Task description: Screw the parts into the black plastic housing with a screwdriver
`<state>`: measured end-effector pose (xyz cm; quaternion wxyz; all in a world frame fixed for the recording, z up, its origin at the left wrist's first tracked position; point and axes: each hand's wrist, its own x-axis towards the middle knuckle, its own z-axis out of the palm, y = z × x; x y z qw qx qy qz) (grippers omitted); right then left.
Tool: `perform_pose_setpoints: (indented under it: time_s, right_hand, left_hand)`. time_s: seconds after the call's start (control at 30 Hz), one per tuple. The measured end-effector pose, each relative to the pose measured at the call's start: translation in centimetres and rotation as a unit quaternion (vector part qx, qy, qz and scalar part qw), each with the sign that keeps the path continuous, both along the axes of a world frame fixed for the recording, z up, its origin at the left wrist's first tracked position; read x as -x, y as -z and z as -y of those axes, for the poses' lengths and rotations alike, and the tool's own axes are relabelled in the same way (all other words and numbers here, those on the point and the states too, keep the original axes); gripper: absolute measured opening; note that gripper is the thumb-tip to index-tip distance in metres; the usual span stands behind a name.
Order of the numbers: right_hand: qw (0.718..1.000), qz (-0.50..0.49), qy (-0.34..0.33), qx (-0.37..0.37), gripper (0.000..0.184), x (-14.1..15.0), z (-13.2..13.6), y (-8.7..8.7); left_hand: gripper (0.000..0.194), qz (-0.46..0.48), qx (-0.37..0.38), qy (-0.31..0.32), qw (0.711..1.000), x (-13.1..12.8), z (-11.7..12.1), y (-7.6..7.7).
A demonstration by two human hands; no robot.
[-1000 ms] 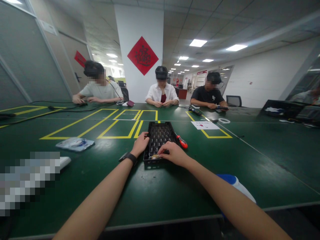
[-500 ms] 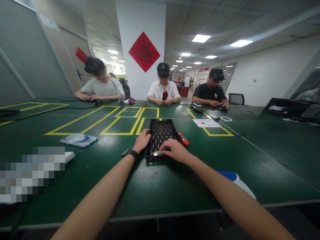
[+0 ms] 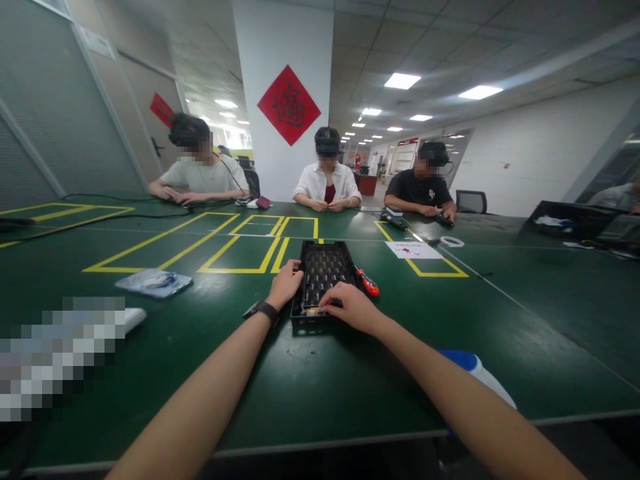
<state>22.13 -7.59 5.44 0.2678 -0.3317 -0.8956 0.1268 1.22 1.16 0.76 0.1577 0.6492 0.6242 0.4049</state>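
A black gridded tray (image 3: 325, 267) lies on the green table (image 3: 320, 373) in front of me. My left hand (image 3: 284, 283), with a black watch on its wrist, grips the tray's left rim. My right hand (image 3: 350, 305) rests on the tray's near right part, fingers curled and pinched over a small pale part (image 3: 313, 311) near the front edge. A red-handled screwdriver (image 3: 367, 283) lies against the tray's right side.
Three people sit working along the far side of the table. Yellow tape boxes (image 3: 240, 250) mark the surface. A clear bag (image 3: 153, 283) lies at left, a white paper (image 3: 413, 250) and a tape ring (image 3: 451, 241) at right, a blue-and-white object (image 3: 475, 370) under my right forearm.
The view shifted slightly with my head. Both hands have stayed on the tray in the same places.
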Motion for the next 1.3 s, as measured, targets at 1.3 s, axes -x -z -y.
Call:
perform_pose_setpoints:
  time_s: [1.3]
  right_hand:
    - [0.999, 0.015, -0.015, -0.033, 0.009, -0.13, -0.48, 0.06]
  left_hand:
    - [0.042, -0.005, -0.003, 0.021, 1.000, 0.39, -0.08, 0.45]
